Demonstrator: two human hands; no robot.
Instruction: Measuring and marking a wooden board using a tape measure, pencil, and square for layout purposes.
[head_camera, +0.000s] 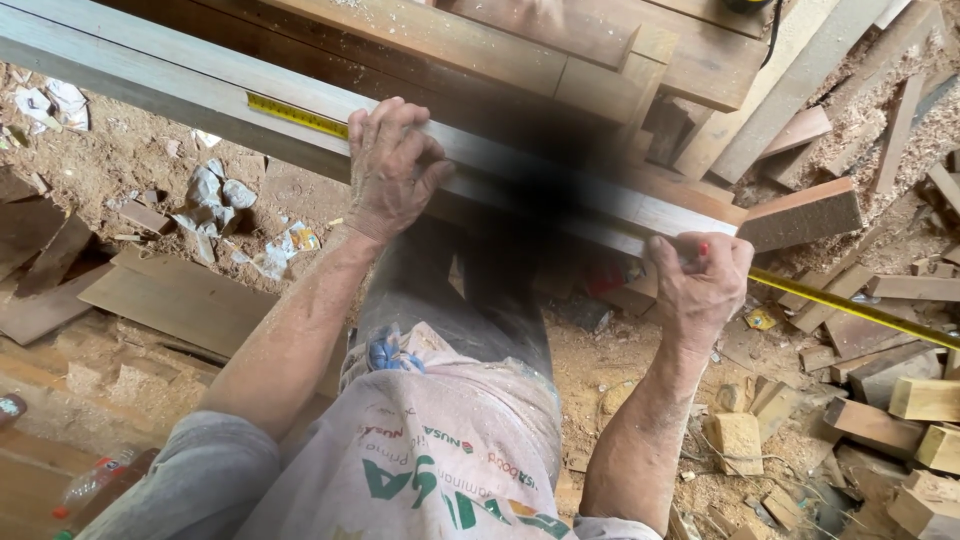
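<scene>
Measuring a long plank above a sawdust floor

Left hand presses the yellow tape measure onto the plank; right hand, fingers closed, grips a red pencil at the plank's end.

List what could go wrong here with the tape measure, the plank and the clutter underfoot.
1. The left hand only presses the tape measure flat on the plank; it may slip and spoil the reading.
2. The right hand pinches a small red-tipped thing at the plank's end; the mark could wander.
3. Wood offcuts litter the ground: tripping hazard.
</scene>
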